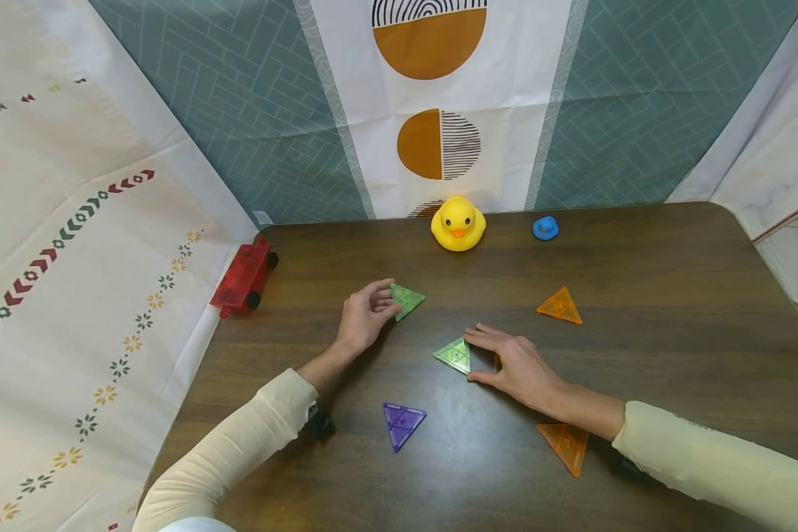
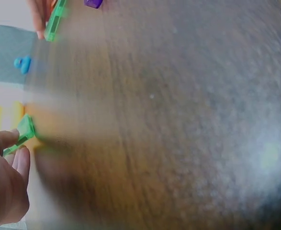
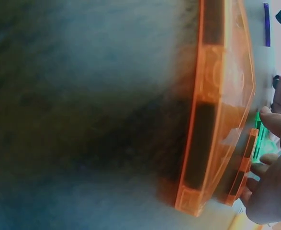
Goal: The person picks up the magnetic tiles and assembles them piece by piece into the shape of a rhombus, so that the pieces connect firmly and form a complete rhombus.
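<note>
Head: left hand (image 1: 369, 314) pinches green tile (image 1: 408, 301) mid-table (image 1: 638, 258), below yellow duck (image 1: 458, 224) at far edge; right hand (image 1: 515, 362) seems to grip second green tile (image 1: 454, 355) by two corners.
Left wrist: green tile looks tilted; best lowered level, fingertips off free edges.
Right wrist: curled fingers beside farther orange tile (image 3: 243, 166); avoid dragging it.
</note>
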The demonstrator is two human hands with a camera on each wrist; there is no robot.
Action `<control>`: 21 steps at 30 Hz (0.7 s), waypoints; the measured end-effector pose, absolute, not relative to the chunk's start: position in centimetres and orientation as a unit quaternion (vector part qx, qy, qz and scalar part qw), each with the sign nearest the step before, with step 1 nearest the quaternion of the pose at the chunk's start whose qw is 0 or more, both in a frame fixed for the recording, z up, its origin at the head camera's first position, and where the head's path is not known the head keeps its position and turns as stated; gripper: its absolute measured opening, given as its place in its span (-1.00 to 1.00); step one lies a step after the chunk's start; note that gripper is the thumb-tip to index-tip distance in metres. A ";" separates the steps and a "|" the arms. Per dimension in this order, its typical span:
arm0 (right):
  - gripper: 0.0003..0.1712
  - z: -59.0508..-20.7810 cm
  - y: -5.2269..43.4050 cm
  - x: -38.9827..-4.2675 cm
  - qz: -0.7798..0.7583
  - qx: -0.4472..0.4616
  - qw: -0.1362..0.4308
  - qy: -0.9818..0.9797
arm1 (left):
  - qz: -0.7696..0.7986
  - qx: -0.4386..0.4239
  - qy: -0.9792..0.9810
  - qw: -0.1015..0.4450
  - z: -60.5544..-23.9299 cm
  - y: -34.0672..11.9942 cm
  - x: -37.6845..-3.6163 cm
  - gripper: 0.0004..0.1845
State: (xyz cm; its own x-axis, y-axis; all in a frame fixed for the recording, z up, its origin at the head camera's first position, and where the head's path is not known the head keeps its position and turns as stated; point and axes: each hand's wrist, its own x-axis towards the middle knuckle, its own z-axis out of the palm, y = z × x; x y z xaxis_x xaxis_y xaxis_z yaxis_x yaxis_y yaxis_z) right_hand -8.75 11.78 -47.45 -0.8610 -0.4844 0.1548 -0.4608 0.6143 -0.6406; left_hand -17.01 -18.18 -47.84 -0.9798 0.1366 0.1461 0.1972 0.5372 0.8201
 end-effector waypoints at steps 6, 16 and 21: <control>-0.28 -47.4 11.9 -8.8 -0.350 -0.267 0.026 0.898 | -0.499 -0.082 -0.862 0.021 -47.6 -18.1 -17.0 -0.56; -0.29 -47.5 11.9 -8.8 -0.328 -0.274 0.018 0.904 | -0.564 -0.036 -0.825 -0.019 -47.4 -17.5 -16.9 -0.66; -0.28 -47.5 11.9 -8.8 -0.322 -0.276 0.015 0.906 | -0.641 -0.018 -0.765 -0.060 -47.1 -17.0 -16.5 -0.70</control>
